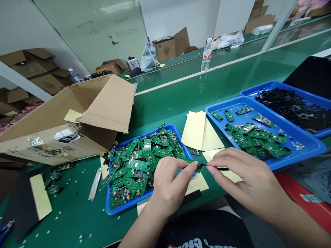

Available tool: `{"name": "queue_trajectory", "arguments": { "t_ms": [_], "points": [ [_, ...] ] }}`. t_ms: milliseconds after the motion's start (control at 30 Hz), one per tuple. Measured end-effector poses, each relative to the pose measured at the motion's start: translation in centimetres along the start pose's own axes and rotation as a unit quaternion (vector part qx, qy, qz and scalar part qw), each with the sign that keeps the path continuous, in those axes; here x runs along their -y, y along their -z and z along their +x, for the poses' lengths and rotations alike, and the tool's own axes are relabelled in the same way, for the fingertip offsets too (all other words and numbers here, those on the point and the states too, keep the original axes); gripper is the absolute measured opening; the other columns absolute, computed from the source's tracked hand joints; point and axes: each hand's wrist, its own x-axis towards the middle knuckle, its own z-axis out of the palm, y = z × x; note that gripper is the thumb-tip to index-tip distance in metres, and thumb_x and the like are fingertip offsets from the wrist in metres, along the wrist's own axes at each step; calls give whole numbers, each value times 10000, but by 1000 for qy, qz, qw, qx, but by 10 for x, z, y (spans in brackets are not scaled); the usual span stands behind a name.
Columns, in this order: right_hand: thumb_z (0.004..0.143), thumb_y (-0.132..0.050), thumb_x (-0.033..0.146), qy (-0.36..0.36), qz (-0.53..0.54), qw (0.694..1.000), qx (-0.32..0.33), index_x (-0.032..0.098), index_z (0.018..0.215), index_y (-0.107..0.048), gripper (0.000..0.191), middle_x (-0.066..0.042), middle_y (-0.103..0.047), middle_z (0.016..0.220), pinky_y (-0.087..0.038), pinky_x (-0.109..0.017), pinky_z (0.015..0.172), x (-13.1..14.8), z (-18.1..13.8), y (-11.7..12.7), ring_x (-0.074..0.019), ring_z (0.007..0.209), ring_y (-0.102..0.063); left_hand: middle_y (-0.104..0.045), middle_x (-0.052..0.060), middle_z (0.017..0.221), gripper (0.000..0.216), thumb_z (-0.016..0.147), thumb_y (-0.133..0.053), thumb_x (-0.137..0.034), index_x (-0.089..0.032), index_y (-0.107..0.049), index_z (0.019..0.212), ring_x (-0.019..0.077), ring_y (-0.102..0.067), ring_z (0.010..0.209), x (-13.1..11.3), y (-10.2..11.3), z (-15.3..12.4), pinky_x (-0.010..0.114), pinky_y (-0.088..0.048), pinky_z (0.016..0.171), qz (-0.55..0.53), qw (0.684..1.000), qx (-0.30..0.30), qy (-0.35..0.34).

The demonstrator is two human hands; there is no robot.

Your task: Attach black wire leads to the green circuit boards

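Observation:
My left hand (169,182) is closed in a pinch on a small green circuit board (192,162), held above the near edge of the table. My right hand (240,175) pinches a thin black strip (219,168) that meets the board's right end. Just left of my hands, a blue tray (117,209) holds a heap of several green circuit boards (141,162). A second blue tray (297,151) to the right carries more green boards (256,137). Yellow backing sheets (199,131) lie between the two trays.
A third blue tray (305,96) at the far right is full of black parts (292,106). An open cardboard box (64,117) lies on its side at the left. A water bottle (206,55) stands on the far green bench. Black and yellow sheets (33,199) lie at the near left.

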Motion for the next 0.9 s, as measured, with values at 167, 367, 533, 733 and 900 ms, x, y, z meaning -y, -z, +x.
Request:
{"name": "queue_trajectory", "arguments": {
  "t_ms": [167, 367, 533, 733, 900],
  "points": [
    [880, -500, 110, -11, 29, 999, 27, 193, 781, -553, 140, -16, -609, 717, -474, -252, 604, 7, 3, 5, -135, 687, -589, -609, 51, 748, 188, 841, -578, -42, -115, -644, 1001, 145, -520, 659, -1, 0, 3, 278, -367, 552, 23, 999, -28, -15],
    [870, -492, 137, -50, 38, 996, 62, 197, 742, -555, 155, 3, -597, 697, -456, -243, 566, 2, 11, 11, -125, 649, -576, -614, 47, 744, 165, 878, -536, -62, -107, -666, 969, 150, -535, 690, -3, 4, 5, 292, -421, 584, 35, 997, -46, -51],
    [873, -519, 164, -57, 44, 992, 104, 207, 745, -588, 152, 17, -606, 707, -447, -233, 572, -1, 18, 17, -110, 654, -577, -615, 27, 733, 148, 866, -566, -61, -106, -670, 961, 147, -559, 729, -2, 9, 5, 286, -487, 631, 59, 993, -52, -84],
    [876, -511, 155, -41, 34, 993, 106, 195, 755, -610, 162, 4, -626, 725, -460, -247, 595, -1, 22, 17, -121, 678, -595, -626, 31, 756, 142, 850, -593, -62, -89, -678, 961, 147, -555, 743, -2, 11, 8, 288, -510, 659, 71, 990, -42, -118],
    [884, -522, 160, -42, 42, 991, 119, 193, 776, -632, 158, -1, -628, 734, -465, -247, 598, -2, 20, 15, -120, 680, -597, -635, 38, 759, 141, 849, -591, -63, -81, -679, 958, 157, -564, 767, -5, 11, 10, 278, -518, 655, 62, 989, -42, -129]
  ]
}}
